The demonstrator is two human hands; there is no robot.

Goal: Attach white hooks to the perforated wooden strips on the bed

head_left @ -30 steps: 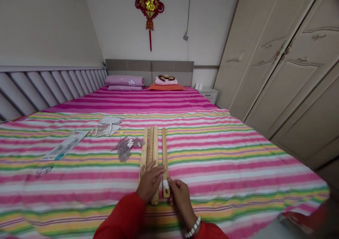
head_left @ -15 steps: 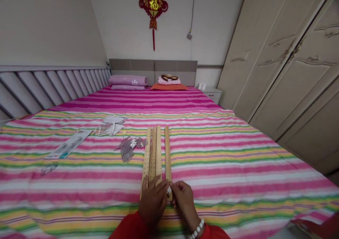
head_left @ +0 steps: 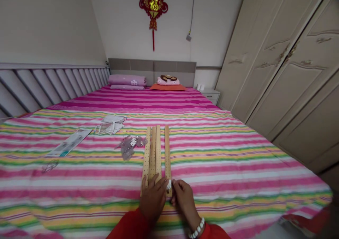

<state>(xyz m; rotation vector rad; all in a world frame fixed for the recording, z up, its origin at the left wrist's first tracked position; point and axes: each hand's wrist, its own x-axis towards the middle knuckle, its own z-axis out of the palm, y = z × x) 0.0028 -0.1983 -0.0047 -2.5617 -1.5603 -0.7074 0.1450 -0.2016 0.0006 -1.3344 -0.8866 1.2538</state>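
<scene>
Two bare hands are working over perforated wooden strips on a striped bedspread. The left hand is lying palm down with its fingers spread, covering the near ends of three side-by-side strips; its index finger is reaching toward a small white piece. This piece is sitting near the close end of a single wooden strip, which is lying just to the right of the group, separated by a narrow gap. The right hand, wearing a white bead bracelet, is bringing thumb and forefinger close together at the right edge of that strip; whether they are gripping anything cannot be told. Left of the strips, a translucent plastic bag is lying beside the group. Farther left, white packets, a blister card and a thin looped item are resting on the bedspread.
</scene>
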